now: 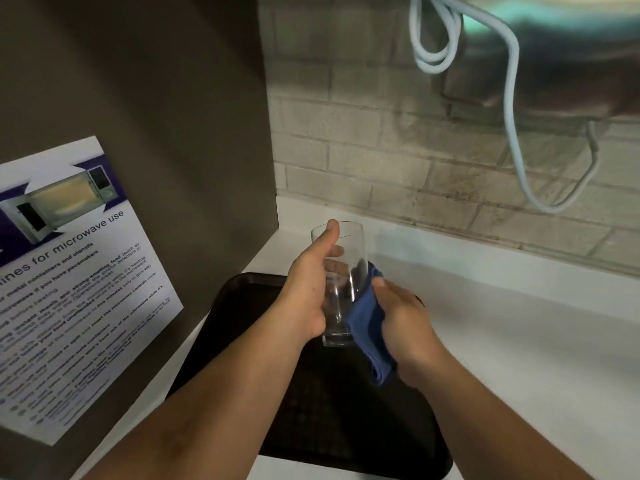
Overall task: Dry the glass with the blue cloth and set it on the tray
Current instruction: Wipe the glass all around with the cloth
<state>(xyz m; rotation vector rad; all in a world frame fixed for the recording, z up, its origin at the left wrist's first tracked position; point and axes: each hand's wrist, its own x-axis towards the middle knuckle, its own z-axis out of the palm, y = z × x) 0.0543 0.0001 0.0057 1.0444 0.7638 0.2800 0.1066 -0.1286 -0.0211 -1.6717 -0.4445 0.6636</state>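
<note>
A tall clear glass (341,289) is held upright above the black tray (332,410). My left hand (308,292) wraps its left side, thumb up along the wall near the rim. My right hand (405,323) presses the folded blue cloth (369,327) against the glass's right side and lower part. The cloth hangs down below my right palm. The glass's base floats a little above the tray's surface.
The tray lies on a white counter (519,341) in a corner. A dark panel with a microwave-use poster (79,282) stands to the left. A tiled wall (415,161) runs behind. A pale cable (512,133) dangles from a metal fixture at the upper right.
</note>
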